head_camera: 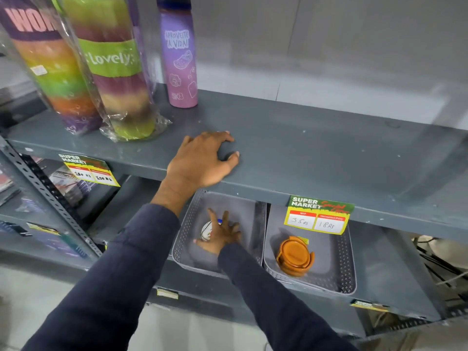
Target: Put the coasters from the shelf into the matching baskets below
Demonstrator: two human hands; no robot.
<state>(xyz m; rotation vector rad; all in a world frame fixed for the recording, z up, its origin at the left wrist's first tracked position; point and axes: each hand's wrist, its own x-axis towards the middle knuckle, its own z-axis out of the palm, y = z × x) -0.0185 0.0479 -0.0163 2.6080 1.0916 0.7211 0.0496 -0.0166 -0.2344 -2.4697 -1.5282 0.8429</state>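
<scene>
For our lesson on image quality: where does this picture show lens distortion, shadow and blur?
Head view: the shelf edge bows, wide-angle distortion; shadow under it dims the left basket; the right hand and the coaster beneath look soft; edges smear.

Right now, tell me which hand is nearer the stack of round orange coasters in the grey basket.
Right. The right hand is in the neighbouring basket beside the orange coasters; the left hand rests on the shelf above.

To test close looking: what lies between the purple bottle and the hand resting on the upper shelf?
Only bare grey shelf, in the head view, between the purple bottle and the left hand.
</scene>
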